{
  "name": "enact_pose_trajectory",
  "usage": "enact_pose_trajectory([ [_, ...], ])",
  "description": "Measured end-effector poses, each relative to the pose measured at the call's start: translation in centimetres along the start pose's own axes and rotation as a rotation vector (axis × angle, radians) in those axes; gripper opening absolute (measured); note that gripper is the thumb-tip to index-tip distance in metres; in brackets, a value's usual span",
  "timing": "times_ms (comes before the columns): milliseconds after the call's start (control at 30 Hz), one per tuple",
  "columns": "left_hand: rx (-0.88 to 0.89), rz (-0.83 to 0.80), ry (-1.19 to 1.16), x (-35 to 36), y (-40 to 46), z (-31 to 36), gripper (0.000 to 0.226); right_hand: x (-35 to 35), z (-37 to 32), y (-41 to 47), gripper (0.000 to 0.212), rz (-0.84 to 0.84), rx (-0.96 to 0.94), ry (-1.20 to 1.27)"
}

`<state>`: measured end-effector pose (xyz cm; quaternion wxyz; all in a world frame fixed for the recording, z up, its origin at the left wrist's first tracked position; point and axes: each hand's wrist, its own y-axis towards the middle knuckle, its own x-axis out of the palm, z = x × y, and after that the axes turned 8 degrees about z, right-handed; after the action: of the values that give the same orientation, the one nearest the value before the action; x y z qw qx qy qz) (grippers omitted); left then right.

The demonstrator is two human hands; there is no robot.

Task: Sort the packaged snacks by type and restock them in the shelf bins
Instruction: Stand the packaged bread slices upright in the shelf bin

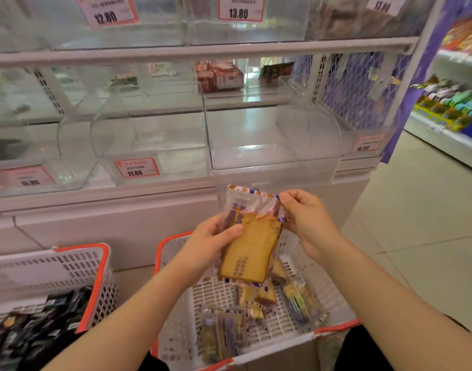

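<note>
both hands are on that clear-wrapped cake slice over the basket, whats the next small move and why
Probably lift the clear-wrapped yellow cake slice forward into the clear plastic shelf bin straight ahead. The left hand grips its side, the right hand pinches the top corner, it hangs clear above the white, orange-rimmed basket, and that bin looks open and unfilled.

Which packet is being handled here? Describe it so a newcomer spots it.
Above the right-hand white basket, both hands hold up one clear packet of toast-like cake. Left hand grips its side; right hand pinches the top corner. The other packets lie in the basket.
</note>
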<state>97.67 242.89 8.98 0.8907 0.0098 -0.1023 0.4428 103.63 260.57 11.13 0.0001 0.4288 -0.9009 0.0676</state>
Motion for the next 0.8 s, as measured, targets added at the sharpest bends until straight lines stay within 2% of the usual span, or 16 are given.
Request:
enact_pose_trajectory([
  [100,0.072,0.114,0.076,0.4,0.4,1.0,0.028,0.1,-0.2,-0.1,0.022,0.041,-0.037,-0.027],
  [200,0.258,0.246,0.267,0.1,1.0,2.4,0.031,-0.4,-0.6,-0.2,0.019,-0.029,-0.253,-0.223],
  [267,0.331,0.207,0.520,0.1,1.3,3.1,0.027,-0.3,-0.5,-0.3,0.019,-0.092,-0.378,-0.386],
  [367,0.383,0.106,0.983,0.6,1.5,2.7,0.026,0.2,-0.1,-0.5,0.020,-0.128,-0.459,-0.495],
  [433,0.429,0.055,1.158,1.4,1.7,1.9,0.028,0.4,-0.1,-0.6,0.023,-0.142,-0.498,-0.493],
  [467,0.463,0.057,1.170,1.7,1.8,1.8,0.023,0.4,-0.3,-0.7,0.023,-0.141,-0.510,-0.485],
  [567,0.507,0.207,0.971,1.9,2.1,2.2,0.007,0.1,-1.3,-0.6,0.011,-0.072,-0.501,-0.341],
  [633,0.463,0.377,0.760,1.5,1.9,2.5,0.017,-0.8,-1.8,-0.2,0.019,0.077,-0.489,-0.254],
  [700,0.385,0.531,0.420,1.2,1.4,3.0,0.024,-2.1,-2.2,0.0,0.026,0.224,-0.479,-0.225],
  [733,0.347,0.576,0.247,1.0,1.3,3.4,0.027,-2.6,-2.4,-0.1,0.023,0.236,-0.449,-0.189],
  [800,0.287,0.605,-0.016,1.0,1.2,4.2,0.030,-3.1,-2.7,-0.4,0.011,0.116,-0.367,-0.072],
])
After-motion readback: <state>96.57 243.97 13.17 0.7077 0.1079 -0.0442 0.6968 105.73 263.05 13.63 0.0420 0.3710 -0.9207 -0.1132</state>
